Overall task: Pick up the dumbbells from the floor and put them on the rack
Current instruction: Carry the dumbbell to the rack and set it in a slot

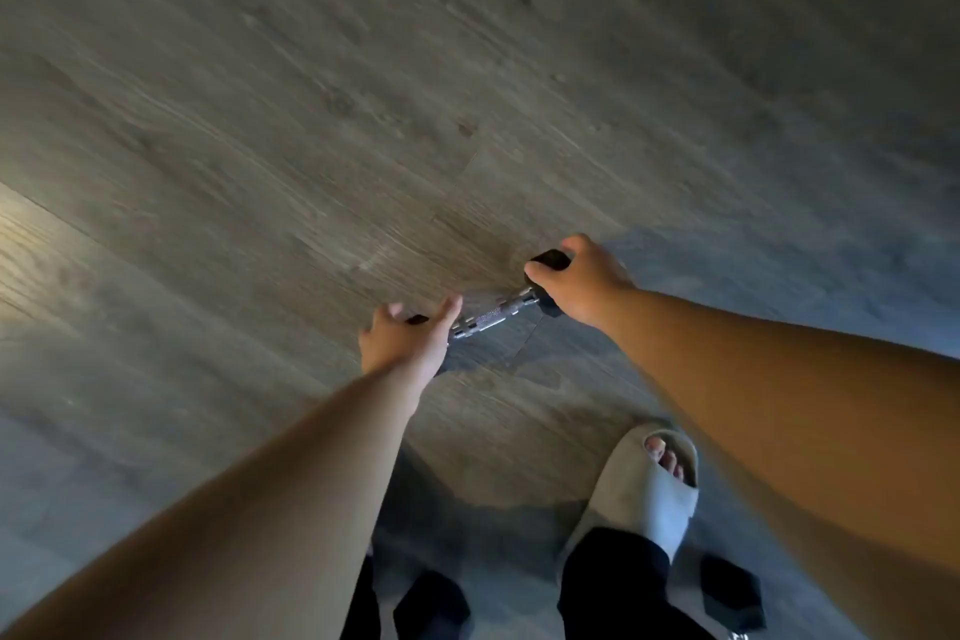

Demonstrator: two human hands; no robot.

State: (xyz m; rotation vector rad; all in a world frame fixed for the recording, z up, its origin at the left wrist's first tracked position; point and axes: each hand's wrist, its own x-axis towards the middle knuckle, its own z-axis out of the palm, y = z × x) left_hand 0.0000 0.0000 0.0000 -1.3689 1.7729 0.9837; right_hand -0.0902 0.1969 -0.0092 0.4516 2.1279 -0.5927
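A dumbbell (488, 318) with black hexagonal heads and a knurled silver handle is between my two hands, over the wood floor. My left hand (410, 340) wraps the left head, which it mostly hides. My right hand (582, 278) grips the right black head from above. The silver handle shows between the hands. Whether the dumbbell rests on the floor or hangs just above it is unclear. The rack is out of sight.
Grey-brown wood plank floor (363, 94) fills the view. My foot in a pale slide sandal (649, 489) stands at lower right. Black heads of other dumbbells (732, 592) lie near my feet at the bottom edge (431, 608).
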